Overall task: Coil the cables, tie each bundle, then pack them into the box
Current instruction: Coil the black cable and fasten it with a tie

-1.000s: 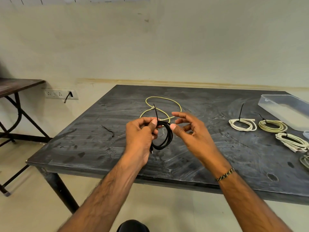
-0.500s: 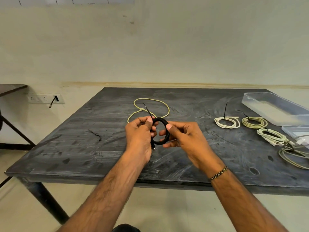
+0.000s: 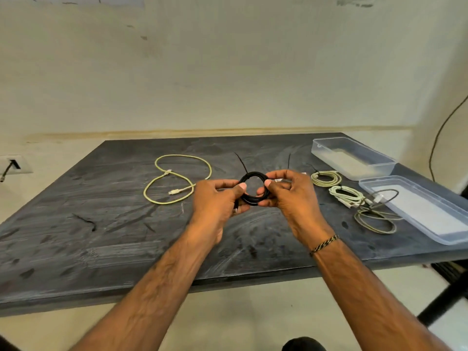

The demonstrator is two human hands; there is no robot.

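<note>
Holding the black coil [image 3: 254, 188] between both hands, the person is keeping it in the air above the surface [image 3: 101, 239]. The left hand [image 3: 217, 198] is pinching the coil's left side, thumb on the ring; the right hand [image 3: 288, 193] is pinching its right side, so each grip is narrow and closed on the coil. The ring is facing the camera, its opening between the two thumbs. A thin black tie tail [image 3: 240, 162] is sticking up and away from the coil's upper left, on the left hand's side, so that hand looks the nearer one to it, and the tie probably is not yet pulled tight. The open box [image 3: 354, 158] is lying to the right of the coil and farther back, closer to the right hand. Tied pale bundles [image 3: 326, 177] are resting between coil and box. A loose yellow cable [image 3: 177, 178] is lying left of the coil.
</note>
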